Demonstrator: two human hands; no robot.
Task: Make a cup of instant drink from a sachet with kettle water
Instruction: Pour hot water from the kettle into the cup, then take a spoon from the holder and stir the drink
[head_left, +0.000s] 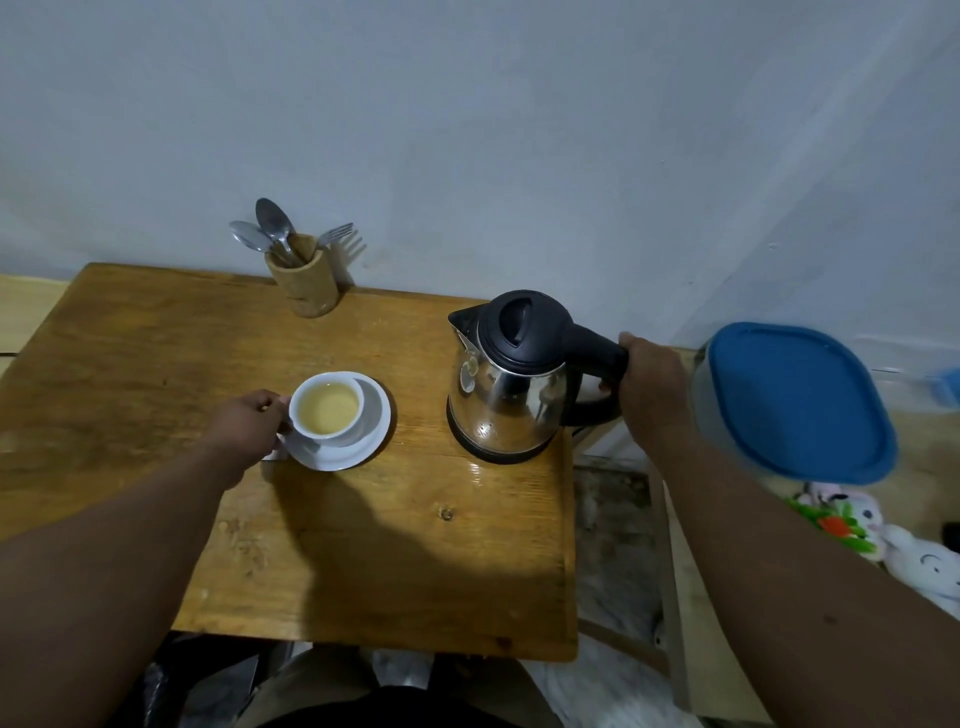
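Kettle (506, 382), upright at table's (156, 338) right edge; right hand (652, 387) closed round its handle. Cup (327, 408) on saucer (376, 421), pale drink inside; left hand (249, 421) pinching cup's handle.

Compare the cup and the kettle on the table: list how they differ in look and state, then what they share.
The cup is white and small; the kettle is shiny steel with black fittings and far larger. The cup is open-topped, showing pale yellowish liquid; the kettle's lid is shut. The cup sits on a saucer; the kettle stands on the table. Both stand upright, each gripped by one hand.
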